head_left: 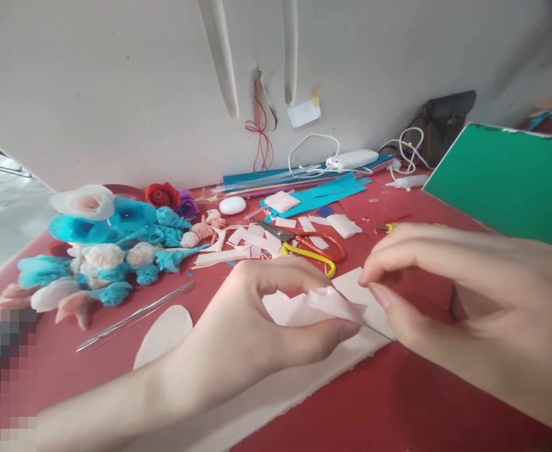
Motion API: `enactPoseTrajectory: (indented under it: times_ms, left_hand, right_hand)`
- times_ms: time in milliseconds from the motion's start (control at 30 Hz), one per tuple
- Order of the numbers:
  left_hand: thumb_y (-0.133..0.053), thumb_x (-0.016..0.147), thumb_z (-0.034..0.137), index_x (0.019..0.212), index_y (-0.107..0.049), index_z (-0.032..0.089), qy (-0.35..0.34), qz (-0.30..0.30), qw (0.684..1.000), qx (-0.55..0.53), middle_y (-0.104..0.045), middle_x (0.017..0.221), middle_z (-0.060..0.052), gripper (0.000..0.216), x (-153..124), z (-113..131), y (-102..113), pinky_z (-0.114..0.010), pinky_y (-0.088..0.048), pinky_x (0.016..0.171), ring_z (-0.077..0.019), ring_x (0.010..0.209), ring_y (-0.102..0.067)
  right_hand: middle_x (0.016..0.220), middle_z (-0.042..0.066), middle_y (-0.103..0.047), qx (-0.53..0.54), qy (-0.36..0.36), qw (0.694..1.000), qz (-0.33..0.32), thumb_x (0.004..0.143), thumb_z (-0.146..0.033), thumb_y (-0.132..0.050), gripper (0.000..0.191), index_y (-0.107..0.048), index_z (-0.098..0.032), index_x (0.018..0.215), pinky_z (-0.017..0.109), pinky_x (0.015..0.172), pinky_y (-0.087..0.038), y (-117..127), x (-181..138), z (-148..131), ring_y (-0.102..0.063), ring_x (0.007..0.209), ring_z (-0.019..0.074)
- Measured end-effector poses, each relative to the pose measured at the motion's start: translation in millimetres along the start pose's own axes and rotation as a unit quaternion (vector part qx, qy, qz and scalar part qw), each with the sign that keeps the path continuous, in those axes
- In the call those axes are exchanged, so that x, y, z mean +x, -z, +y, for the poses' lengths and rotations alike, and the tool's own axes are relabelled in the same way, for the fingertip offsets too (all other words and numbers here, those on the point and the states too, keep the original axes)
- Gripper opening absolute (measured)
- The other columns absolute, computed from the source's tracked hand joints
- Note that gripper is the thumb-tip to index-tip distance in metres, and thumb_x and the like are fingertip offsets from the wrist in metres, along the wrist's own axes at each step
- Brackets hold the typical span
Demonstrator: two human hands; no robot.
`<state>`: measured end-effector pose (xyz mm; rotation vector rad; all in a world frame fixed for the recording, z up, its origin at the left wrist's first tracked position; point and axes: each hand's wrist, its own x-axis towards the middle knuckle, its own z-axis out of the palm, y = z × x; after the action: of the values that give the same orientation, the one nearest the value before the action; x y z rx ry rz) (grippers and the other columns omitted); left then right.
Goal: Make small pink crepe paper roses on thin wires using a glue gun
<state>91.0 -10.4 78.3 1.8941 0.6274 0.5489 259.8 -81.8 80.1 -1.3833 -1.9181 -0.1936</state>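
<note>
In the head view my left hand (280, 314) pinches a pale pink paper flower (335, 304) between thumb and fingers. A thin dark wire stem (379, 333) runs from the flower's base toward the lower right. My right hand (464, 301) is just right of the flower, with thumb and index fingertips brought together in a pinch. Whatever lies between those fingertips is too small to make out. Beneath both hands lies a sheet of pale paper (257, 408). Scissors (304, 242) with red and yellow handles rest behind my left hand among cut paper scraps (254, 242).
Blue, white, pink and red paper flowers (103, 257) are heaped at the left. Metal wires (134, 317) and a rounded pale paper piece (165, 333) lie nearer. A white glue gun (353, 159), blue paper (313, 194) and a green board (506, 182) are toward the back.
</note>
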Motion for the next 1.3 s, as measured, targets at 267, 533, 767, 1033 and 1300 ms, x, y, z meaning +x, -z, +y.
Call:
enactPoseTrajectory:
  times_ms: [267, 533, 767, 1033, 1300]
  left_hand:
    - [-0.062, 0.072, 0.014, 0.072, -0.067, 0.019, 0.0, -0.008, 1.0, -0.003, -0.066, 0.074, 0.004, 0.007, 0, 0, -1, -0.019, -0.045, 0.073, -0.0105, 0.075, -0.06]
    - [-0.063, 0.073, 0.019, 0.071, -0.067, 0.019, 0.012, -0.006, 1.0, -0.003, -0.067, 0.074, 0.003, 0.004, -1, -2, 0, -0.02, -0.045, 0.073, -0.012, 0.074, -0.061]
    - [-0.064, 0.072, 0.018, 0.07, -0.067, 0.021, 0.003, 0.015, 1.0, -0.011, -0.066, 0.074, 0.005, 0.005, 0, -3, 0, -0.019, -0.044, 0.072, -0.0109, 0.075, -0.06]
    - [-0.063, 0.072, 0.015, 0.072, -0.068, 0.02, -0.014, 0.024, 1.0, 0.0, -0.067, 0.073, 0.004, 0.007, 2, -4, 0, -0.018, -0.046, 0.069, -0.0103, 0.073, -0.061]
    - [-0.063, 0.073, 0.015, 0.074, -0.068, 0.02, -0.016, 0.031, 0.999, 0.008, -0.068, 0.074, 0.005, 0.008, 2, -5, 1, -0.016, -0.046, 0.068, -0.0099, 0.073, -0.061]
  right_hand:
    - [0.073, -0.006, -0.059, 0.087, -0.046, 0.995, -0.022, 0.076, -0.012, -0.053, 0.011, -0.055, -0.022, 0.071, 0.016, 0.057, -0.043, 3, 1, -2, -0.053, 0.062, 0.007]
    - [0.057, -0.004, -0.05, 0.484, -0.271, 0.806, -0.206, 0.09, -0.028, -0.042, 0.02, -0.053, -0.024, 0.074, 0.014, 0.048, -0.043, 3, 7, 11, -0.046, 0.048, 0.0053]
    - [0.06, -0.003, -0.05, 0.289, -0.234, 0.911, -0.179, 0.085, -0.033, -0.049, 0.011, -0.058, -0.027, 0.081, 0.012, 0.035, -0.032, 8, 5, 21, -0.044, 0.046, 0.0054]
    - [0.066, -0.001, -0.059, 0.119, -0.13, 0.968, -0.177, 0.077, -0.031, -0.056, 0.011, -0.065, -0.024, 0.08, 0.018, 0.042, -0.039, 4, 0, 9, -0.054, 0.056, 0.0118]
    - [0.062, -0.002, -0.059, 0.094, -0.064, 0.975, -0.191, 0.081, -0.026, -0.05, 0.019, -0.064, -0.022, 0.068, 0.019, 0.045, -0.039, -1, 1, 6, -0.052, 0.054, 0.0095]
